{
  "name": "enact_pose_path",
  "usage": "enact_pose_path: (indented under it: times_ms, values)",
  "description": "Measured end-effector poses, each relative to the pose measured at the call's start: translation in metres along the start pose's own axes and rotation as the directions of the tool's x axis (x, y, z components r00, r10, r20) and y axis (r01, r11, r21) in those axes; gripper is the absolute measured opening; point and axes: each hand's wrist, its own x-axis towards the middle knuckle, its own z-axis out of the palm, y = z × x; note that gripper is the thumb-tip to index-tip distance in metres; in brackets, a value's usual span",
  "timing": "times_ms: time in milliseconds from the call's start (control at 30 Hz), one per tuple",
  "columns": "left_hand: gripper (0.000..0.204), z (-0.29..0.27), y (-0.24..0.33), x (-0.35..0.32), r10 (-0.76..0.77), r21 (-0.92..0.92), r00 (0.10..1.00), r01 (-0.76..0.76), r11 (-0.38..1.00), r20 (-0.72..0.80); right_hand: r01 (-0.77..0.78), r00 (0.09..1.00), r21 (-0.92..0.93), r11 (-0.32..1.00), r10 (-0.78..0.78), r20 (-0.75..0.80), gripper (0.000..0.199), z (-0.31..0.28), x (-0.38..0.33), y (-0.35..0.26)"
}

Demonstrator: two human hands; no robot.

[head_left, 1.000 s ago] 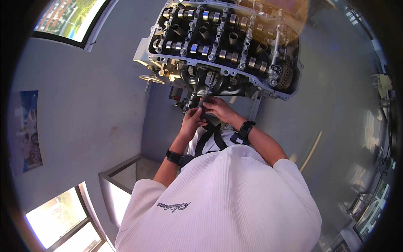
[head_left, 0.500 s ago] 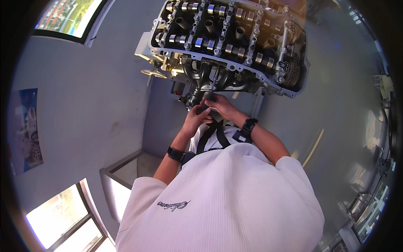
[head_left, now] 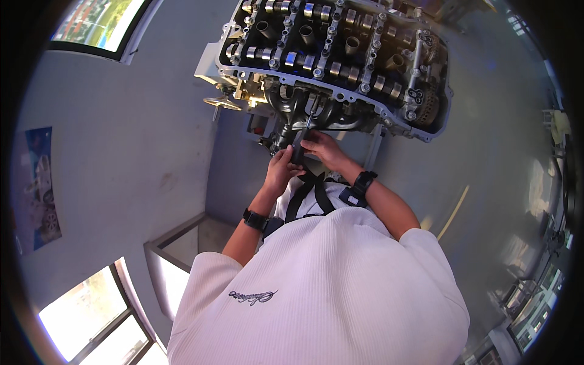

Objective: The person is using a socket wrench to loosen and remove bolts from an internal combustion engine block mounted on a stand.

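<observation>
A black-handled tool [head_left: 299, 145] with a slim silver shaft [head_left: 311, 114] points up and away from me, tilted slightly right. Its shaft end reaches among the dark manifold pipes [head_left: 293, 104] on the near side of the engine cylinder head [head_left: 340, 85]; what it meets there is too small to tell. My left hand [head_left: 281, 170] is closed round the lower handle from the left. From the right, my right hand [head_left: 323, 149] has its fingers closed against the handle's upper part. Camshafts [head_left: 298, 61] lie exposed in the cylinder head above my hands.
A small handwheel [head_left: 222, 104] sticks out at the engine's left. A grey stand leg [head_left: 375, 149] stands right of my hands. The wall with a poster [head_left: 39, 188] is at the left, and a metal-framed box [head_left: 176, 237] stands low beside it.
The engine sits slightly further right in the picture. My hands have shifted a little on the tool's handle, my right hand slightly rightward, showing more of the handle between them.
</observation>
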Motion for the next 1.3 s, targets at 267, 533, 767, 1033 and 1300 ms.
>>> enact_pose_path:
  times_ms: [267,533,767,1033,1300]
  values:
    - [0.032,-0.003,-0.004,-0.004,0.182,0.165,0.983,-0.178,0.970,-0.010,-0.080,0.997,-0.127,0.989,0.078,-0.026,0.035,-0.002,0.004,0.001]
    - [0.041,-0.005,-0.002,-0.005,0.022,-0.074,0.997,-0.016,0.997,0.074,-0.161,0.971,0.192,0.968,0.120,0.208,0.035,0.002,-0.007,-0.006]
    - [0.045,0.005,-0.011,-0.003,0.117,0.308,0.993,-0.121,0.944,0.034,-0.100,0.995,-0.124,0.987,0.102,0.009,0.040,-0.010,0.003,0.008]
    - [0.039,0.001,-0.005,-0.001,-0.091,-0.029,0.984,0.096,0.995,0.153,-0.065,0.990,0.104,0.992,0.051,0.133,0.036,-0.009,-0.004,-0.006]
    - [0.042,0.006,-0.008,0.005,0.109,0.281,0.994,-0.110,0.953,0.020,-0.088,0.990,-0.005,0.996,0.088,0.112,0.035,-0.007,-0.006,-0.015]
